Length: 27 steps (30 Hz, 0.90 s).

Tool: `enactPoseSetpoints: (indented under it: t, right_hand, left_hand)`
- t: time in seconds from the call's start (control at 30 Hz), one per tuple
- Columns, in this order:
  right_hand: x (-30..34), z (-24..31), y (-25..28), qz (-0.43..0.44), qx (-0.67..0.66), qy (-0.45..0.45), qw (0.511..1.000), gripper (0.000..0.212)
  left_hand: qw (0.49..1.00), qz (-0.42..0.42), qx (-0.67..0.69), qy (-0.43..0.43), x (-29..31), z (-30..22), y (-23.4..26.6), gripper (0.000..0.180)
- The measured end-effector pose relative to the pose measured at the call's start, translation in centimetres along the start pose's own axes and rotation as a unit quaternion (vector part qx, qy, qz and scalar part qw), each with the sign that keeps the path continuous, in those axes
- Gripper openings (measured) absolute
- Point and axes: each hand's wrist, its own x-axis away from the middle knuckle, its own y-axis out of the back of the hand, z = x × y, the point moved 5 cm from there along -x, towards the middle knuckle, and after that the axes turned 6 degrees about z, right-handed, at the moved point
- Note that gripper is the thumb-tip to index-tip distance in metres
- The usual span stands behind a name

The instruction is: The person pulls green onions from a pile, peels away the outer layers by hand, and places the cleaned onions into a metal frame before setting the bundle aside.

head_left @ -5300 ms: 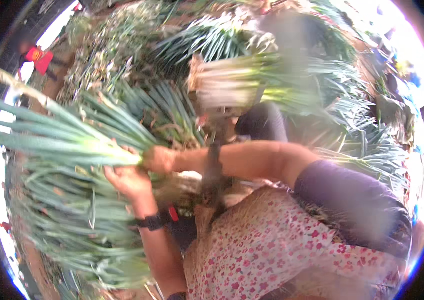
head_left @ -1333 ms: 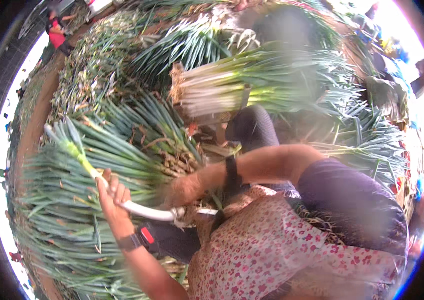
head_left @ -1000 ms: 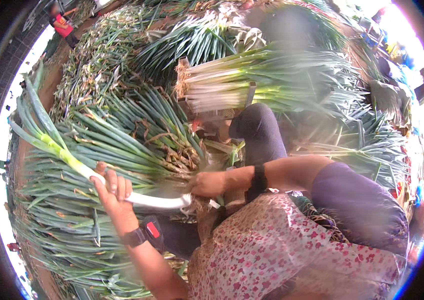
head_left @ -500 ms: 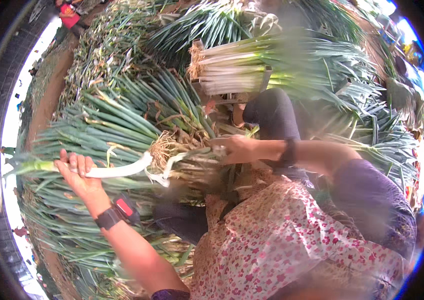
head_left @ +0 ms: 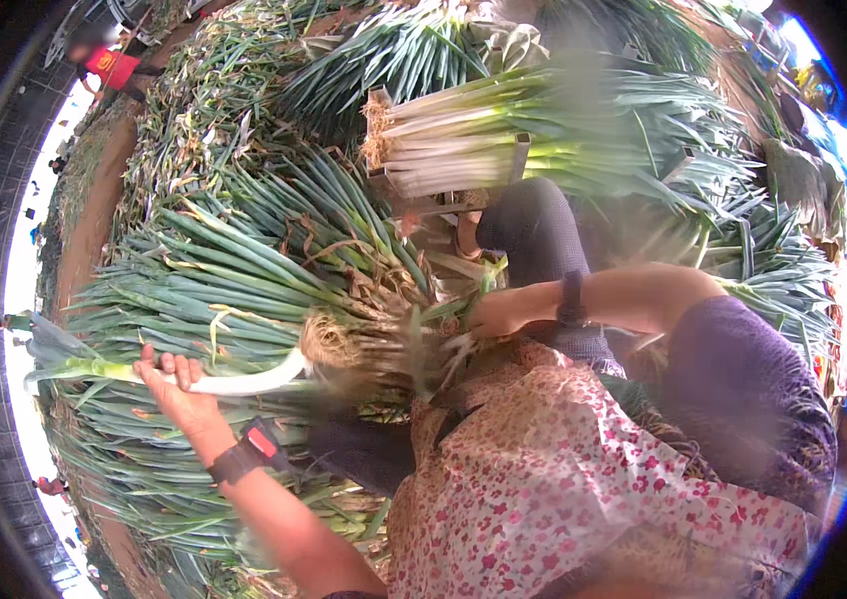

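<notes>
My left hand [head_left: 184, 397] is wrapped round a long green onion [head_left: 256, 381], its green top pointing left. The bare white stalk bends up towards a tuft of pale roots [head_left: 332, 339] at its right end. Close to my lap, my right hand [head_left: 496, 312] has its fingers curled down beside dry, brownish onion stems [head_left: 384, 299]. Its fingertips are partly hidden, so what they hold cannot be made out. A blurred green leaf [head_left: 418, 349] stands upright left of that hand. Unpeeled green onions [head_left: 184, 290] lie in a thick heap under and beyond my left hand.
Beyond my knee, a metal rack [head_left: 521, 158] holds a bundle of clean white-stalked onions [head_left: 433, 140], roots to the left. More onion leaves [head_left: 384, 60] and stripped scraps [head_left: 199, 120] lie farther back. A person in red [head_left: 112, 68] is at the far left.
My right hand has moved right, towards my lap. The loose white strip by the onion's root end no longer shows there. My left hand and the onion have shifted slightly down and right.
</notes>
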Motion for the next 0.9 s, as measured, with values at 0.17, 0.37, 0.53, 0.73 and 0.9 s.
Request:
enactPoseSetpoints:
  t: [0.17, 0.37, 0.53, 0.73, 0.9]
  right_hand:
    - [2.8, 3.6, 7.4, -0.035, 0.171, -0.084, 0.981, 0.038]
    - [8.6, 17.5, 16.0, -0.028, 0.400, 0.091, 0.912, 0.024]
    - [11.9, 18.6, 21.1, -0.380, 0.474, 0.256, 0.752, 0.029]
    - [15.3, 6.9, 24.7, -0.104, 0.322, -0.173, 0.925, 0.045]
    - [25.3, 0.0, 27.7, -0.282, 0.360, -0.195, 0.867, 0.047]
  left_hand:
    - [0.987, -0.027, -0.146, 0.064, 1.1, 3.1, -5.0, 0.029]
    - [0.914, 0.064, -0.386, 0.109, 3.0, 10.4, -10.4, 0.023]
    - [0.779, 0.253, -0.569, -0.071, 6.7, 12.4, -18.3, 0.026]
    - [0.658, 0.365, -0.640, -0.159, 8.1, 15.5, -23.9, 0.042]
    - [0.642, 0.426, -0.583, -0.258, 10.9, 17.8, -23.3, 0.063]
